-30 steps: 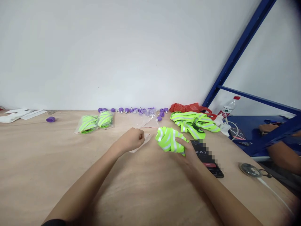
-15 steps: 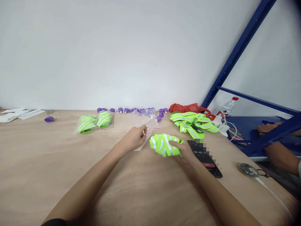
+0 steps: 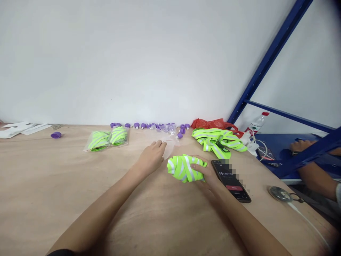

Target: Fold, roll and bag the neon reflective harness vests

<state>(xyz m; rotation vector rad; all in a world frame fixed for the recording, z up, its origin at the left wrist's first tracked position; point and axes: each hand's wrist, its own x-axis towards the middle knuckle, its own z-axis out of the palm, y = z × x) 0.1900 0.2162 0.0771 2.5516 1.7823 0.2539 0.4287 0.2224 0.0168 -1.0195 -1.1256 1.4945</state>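
Observation:
My right hand (image 3: 206,173) is wrapped round a folded bundle of yellow-green reflective strap (image 3: 183,169), held just above the table. To its left, my left hand (image 3: 153,154) has its fingers closed at a clear plastic bag (image 3: 168,149); the bag shows behind and right of the fingertips, and the thumb is mostly hidden. Two packed strap bundles, one in a clear bag (image 3: 99,140) and another in a clear bag (image 3: 118,136), lie farther left. A loose heap of the same strap (image 3: 218,139) with a black buckle lies beyond my right hand.
A phone (image 3: 231,181) with a running timer lies right of my right hand. Purple caps (image 3: 143,125) line the wall, near a red plastic bag (image 3: 213,124). A bottle (image 3: 257,122), a round device (image 3: 280,193) with a cable and another person's arm (image 3: 315,179) are at right.
My left hand has turned knuckles-up over the clear bag, hiding more of it. The strap bundle in my right hand has moved slightly left and nearer to me.

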